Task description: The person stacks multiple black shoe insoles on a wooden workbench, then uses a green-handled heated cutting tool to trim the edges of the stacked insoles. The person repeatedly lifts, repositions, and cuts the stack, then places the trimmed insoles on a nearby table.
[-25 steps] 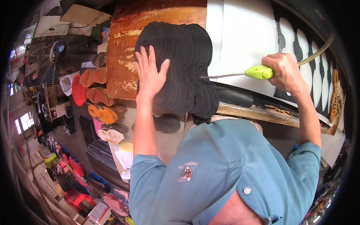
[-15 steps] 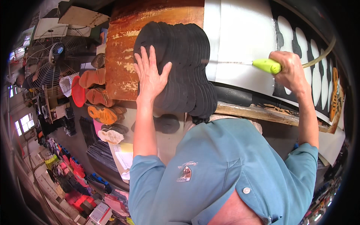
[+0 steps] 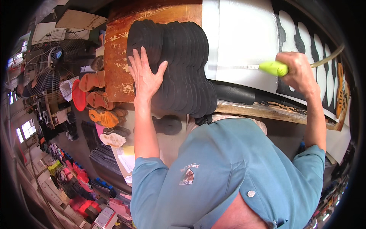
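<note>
A row of black sole-shaped pieces [image 3: 183,65] lies overlapping like a fan on a worn brown board [image 3: 116,72]. My left hand [image 3: 146,78] rests on the left end of the row, fingers spread and palm down. To the right, my right hand [image 3: 297,70] is closed round a lime-green handheld tool [image 3: 273,68]. From its front a thin, pale shaft points left across a white sheet [image 3: 248,38]. A hose [image 3: 329,58] runs from behind my right hand toward the upper right. The tool's exact kind is unclear.
White sole-shaped pieces [image 3: 308,38] lie on black material at the far right, beside a leopard-print strip [image 3: 340,89]. A wooden edge [image 3: 263,112] crosses in front of me. Left of the board are brown soles [image 3: 93,81], a red oval piece [image 3: 79,95] and a caged fan [image 3: 55,57].
My left hand and the left end of the black row have shifted left, so the row is spread slightly wider. The right hand with the green tool has moved slightly right.
</note>
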